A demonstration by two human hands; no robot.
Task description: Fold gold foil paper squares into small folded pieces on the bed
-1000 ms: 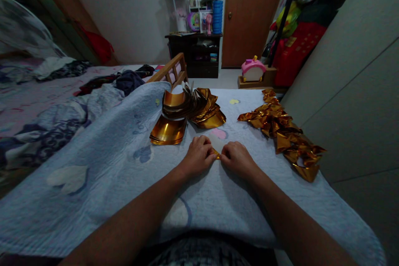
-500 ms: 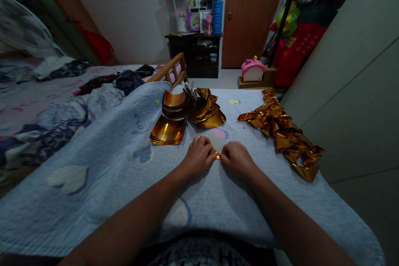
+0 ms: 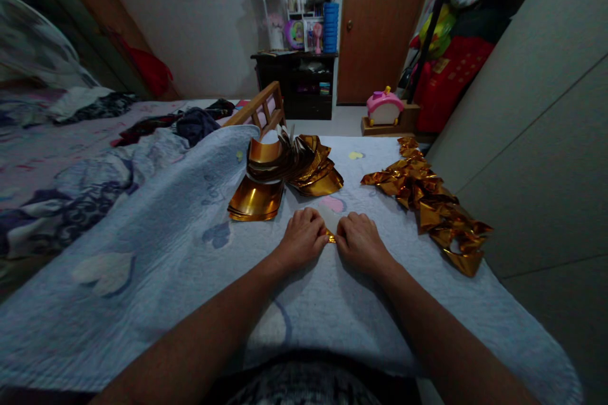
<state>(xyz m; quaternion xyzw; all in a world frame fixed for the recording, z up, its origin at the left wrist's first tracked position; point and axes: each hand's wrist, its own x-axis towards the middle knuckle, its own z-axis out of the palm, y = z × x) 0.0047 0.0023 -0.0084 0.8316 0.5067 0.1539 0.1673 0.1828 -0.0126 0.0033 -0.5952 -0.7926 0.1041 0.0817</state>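
Between my two hands lies a sheet of gold foil paper (image 3: 329,218), pale side up, with a narrow gold fold along its near edge. My left hand (image 3: 304,235) pinches the fold from the left, fingers curled. From the other side my right hand (image 3: 360,239) grips the same fold, thumb close to the left thumb. Fingers cover much of the sheet. Beyond my left hand are fanned stacks of flat gold foil sheets (image 3: 256,198). Right of my hands runs a heap of folded gold foil pieces (image 3: 427,193).
A pale blue quilt (image 3: 166,272) with heart shapes covers the surface under my hands. A wooden rail (image 3: 256,104) stands behind the stacks. Farther off are a dark cabinet (image 3: 297,88), a pink toy (image 3: 384,107) and a brown door (image 3: 380,25). A pale panel (image 3: 536,139) rises at the right.
Both hands stay nearly in place on the paper; the right hand has shifted very slightly. The view has moved a little, and the stacks and heap lie as before.
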